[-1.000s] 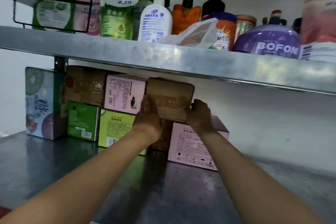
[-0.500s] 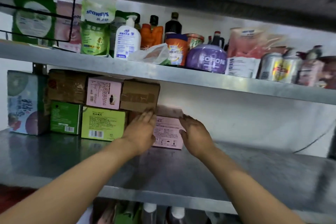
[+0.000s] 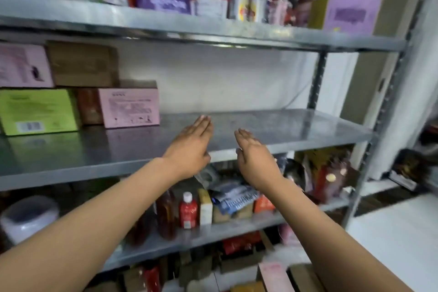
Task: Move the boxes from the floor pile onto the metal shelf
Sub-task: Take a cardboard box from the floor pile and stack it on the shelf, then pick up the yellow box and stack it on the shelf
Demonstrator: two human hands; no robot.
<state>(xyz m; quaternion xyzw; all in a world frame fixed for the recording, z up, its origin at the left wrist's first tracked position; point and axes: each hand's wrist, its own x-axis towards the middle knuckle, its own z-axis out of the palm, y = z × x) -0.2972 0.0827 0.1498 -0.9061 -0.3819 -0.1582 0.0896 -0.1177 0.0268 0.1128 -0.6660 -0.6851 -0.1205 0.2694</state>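
Head view, the only one. Landmark: the metal shelf (image 3: 272, 125), middle tier of a grey steel rack, sheet surface dull and faintly mottled, front lip folded square. Both hands hover just in front of that lip, apart from each other and from every box: left hand (image 3: 192, 147) flat, fingers straight and together; right hand (image 3: 253, 156) likewise flat, palm turned inward. Neither grasps anything. Boxes already placed sit at the shelf's left end: pink box (image 3: 129, 108) lowest and nearest the bare stretch, brown carton (image 3: 83, 64) stacked above and behind it, green box (image 3: 39, 111) further left, another pink carton (image 3: 23, 65) on top of that. All cardboard, printed faces smooth, the brown one plain and matt. More boxes (image 3: 272, 275) show low in the picture, below the rack's bottom tier; blurred, probably the floor pile. Risks, as a judgement: the brown carton rests partly on the lower pink one, so a later box shoved in hard from the right could shift the stack; smooth steel gives little grip, so boxes may slide. The tier above hangs low, so a tall box could catch its edge.
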